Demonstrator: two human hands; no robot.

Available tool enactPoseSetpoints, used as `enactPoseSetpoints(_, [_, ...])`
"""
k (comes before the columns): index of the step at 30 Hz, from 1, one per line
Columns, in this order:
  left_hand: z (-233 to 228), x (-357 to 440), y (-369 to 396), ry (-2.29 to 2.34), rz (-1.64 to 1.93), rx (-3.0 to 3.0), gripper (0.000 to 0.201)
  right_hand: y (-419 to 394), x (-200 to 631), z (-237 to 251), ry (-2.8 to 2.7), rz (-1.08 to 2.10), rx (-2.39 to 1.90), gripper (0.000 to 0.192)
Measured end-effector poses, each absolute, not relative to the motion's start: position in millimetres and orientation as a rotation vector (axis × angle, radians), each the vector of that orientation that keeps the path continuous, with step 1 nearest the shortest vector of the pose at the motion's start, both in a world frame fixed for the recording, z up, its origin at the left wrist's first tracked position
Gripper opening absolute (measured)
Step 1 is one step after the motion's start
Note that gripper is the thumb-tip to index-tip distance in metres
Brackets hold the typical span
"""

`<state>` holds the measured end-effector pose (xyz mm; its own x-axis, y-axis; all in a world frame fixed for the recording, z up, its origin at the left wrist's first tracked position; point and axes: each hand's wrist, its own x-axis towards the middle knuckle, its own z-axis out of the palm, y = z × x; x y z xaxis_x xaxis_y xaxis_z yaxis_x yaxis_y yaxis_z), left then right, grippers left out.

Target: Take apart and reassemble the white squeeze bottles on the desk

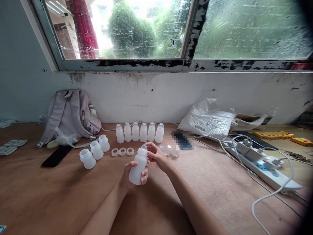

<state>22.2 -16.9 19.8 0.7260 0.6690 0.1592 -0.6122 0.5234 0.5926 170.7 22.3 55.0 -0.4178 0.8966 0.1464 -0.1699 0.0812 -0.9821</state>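
Note:
My left hand (pixel 133 178) grips a translucent white baby bottle (pixel 138 164) around its lower body, tilted slightly right above the wooden table (pixel 207 182). My right hand (pixel 156 156) pinches the bottle's top, where a clear nipple sits. Behind, a row of several capped bottles (pixel 140 132) stands upright. To the left stand three open bottle bodies (pixel 96 150) without tops. Three white rings (pixel 122 151) lie in a row beside them. A few clear caps (pixel 171 150) lie just right of my right hand.
A grey backpack (pixel 70 116) leans on the wall at back left, a black phone (pixel 56 156) in front of it. A white plastic bag (pixel 207 119) lies at back right. A power strip (pixel 261 164) with plugs and white cables sprawls at the right.

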Motion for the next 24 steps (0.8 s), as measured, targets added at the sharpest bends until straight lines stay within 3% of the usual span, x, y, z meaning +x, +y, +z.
enactPoseSetpoints(5, [20, 21, -15, 0.102, 0.814, 0.687, 0.04, 31, 172, 42, -1.305, 1.47, -0.801, 0.025])
enactPoseSetpoints(13, [16, 29, -11, 0.4, 0.745, 0.751, 0.059, 30, 170, 42, -1.118, 1.555, -0.702, 0.025])
enactPoseSetpoints(24, [19, 30, -11, 0.421, 0.745, 0.763, 0.058, 35, 176, 40, -1.074, 1.622, -0.647, 0.018])
